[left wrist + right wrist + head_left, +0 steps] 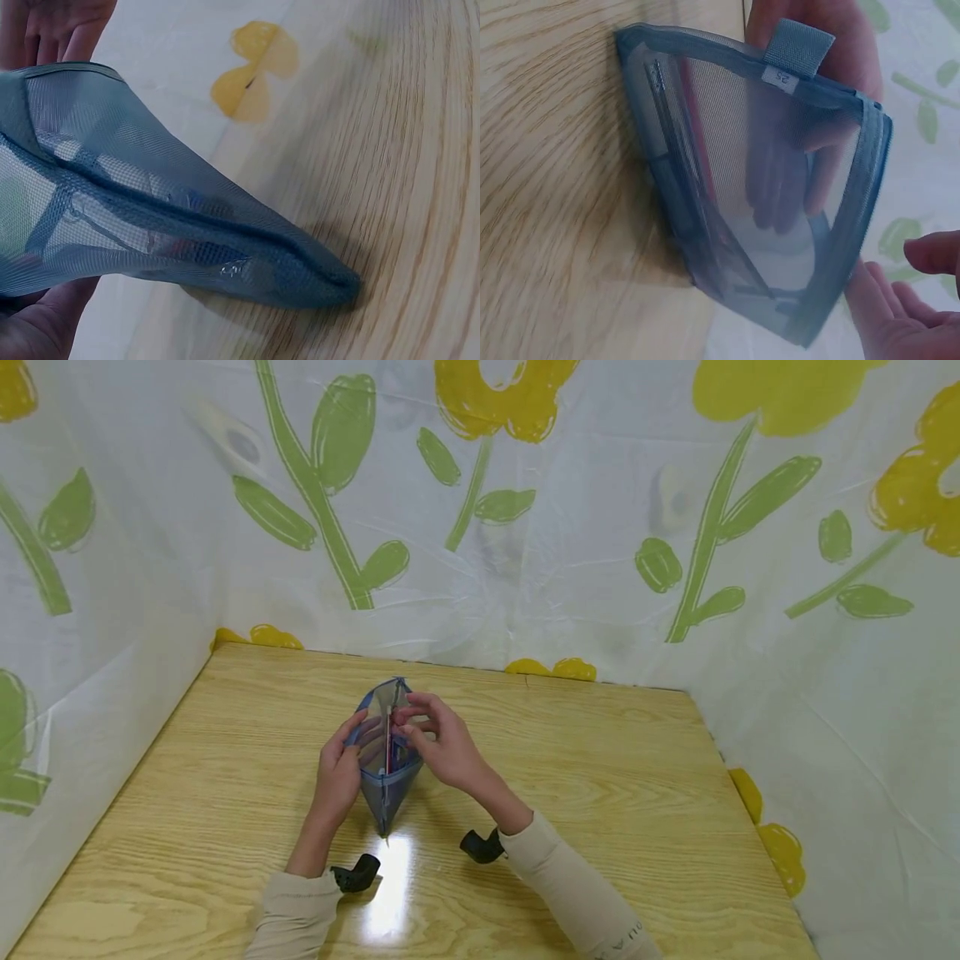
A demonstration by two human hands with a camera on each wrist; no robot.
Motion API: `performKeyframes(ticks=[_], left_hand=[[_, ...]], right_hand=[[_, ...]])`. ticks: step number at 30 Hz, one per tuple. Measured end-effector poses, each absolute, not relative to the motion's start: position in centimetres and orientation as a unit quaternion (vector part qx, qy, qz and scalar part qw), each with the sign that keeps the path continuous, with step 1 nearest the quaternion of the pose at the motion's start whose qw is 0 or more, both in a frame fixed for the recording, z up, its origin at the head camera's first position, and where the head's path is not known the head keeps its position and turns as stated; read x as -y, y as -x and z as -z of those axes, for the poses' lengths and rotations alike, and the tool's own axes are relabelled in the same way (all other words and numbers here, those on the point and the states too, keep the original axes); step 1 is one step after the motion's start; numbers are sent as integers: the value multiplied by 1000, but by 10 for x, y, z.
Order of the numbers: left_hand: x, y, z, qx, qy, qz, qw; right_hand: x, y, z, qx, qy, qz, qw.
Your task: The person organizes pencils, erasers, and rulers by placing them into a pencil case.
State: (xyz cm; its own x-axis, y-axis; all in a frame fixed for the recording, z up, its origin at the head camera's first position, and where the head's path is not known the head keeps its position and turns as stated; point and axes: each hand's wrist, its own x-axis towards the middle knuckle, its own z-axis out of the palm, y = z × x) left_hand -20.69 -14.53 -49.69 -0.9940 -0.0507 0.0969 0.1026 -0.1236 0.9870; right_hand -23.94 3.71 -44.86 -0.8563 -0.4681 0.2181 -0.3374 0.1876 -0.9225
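A blue mesh pouch point(390, 803) stands with its zippered mouth open upward. My left hand point(341, 777) holds its left side, fingers spread along the mesh wall; they show through the mesh in the right wrist view. At the right rim is my right hand point(446, 747), its loosely bent fingers reaching to the mouth. In the right wrist view its thumb point(934, 253) stands apart from the mesh. I see nothing plainly between these fingers. Inside the pouch are a slim pale stick point(388, 743), a dark pen-like item point(660, 90) and a reddish one point(695, 124).
The pouch's narrow bottom rests on a wood-grain table point(600, 810). White sheeting with yellow flowers and green leaves point(510, 577) rises behind the table and along both sides. A black wrist mount point(356, 873) sits at the left sleeve, another point(482, 847) at the right.
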Motion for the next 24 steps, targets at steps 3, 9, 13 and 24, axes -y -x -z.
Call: performKeyframes(ticks=[3,9,13,24], left_hand=[[146,207,497,662,20,747,52],[146,207,495,664,13,746,49],[141,208,491,683,20,729,36],[108,213,481,820,44,570,28]], right_hand=[[-44,236,447,-772,271,574,36],[-61,224,452,-761,256,596,10],[-75,216,459,-768,245,591,-3],[-119,203,481,-794,215,568,-29]])
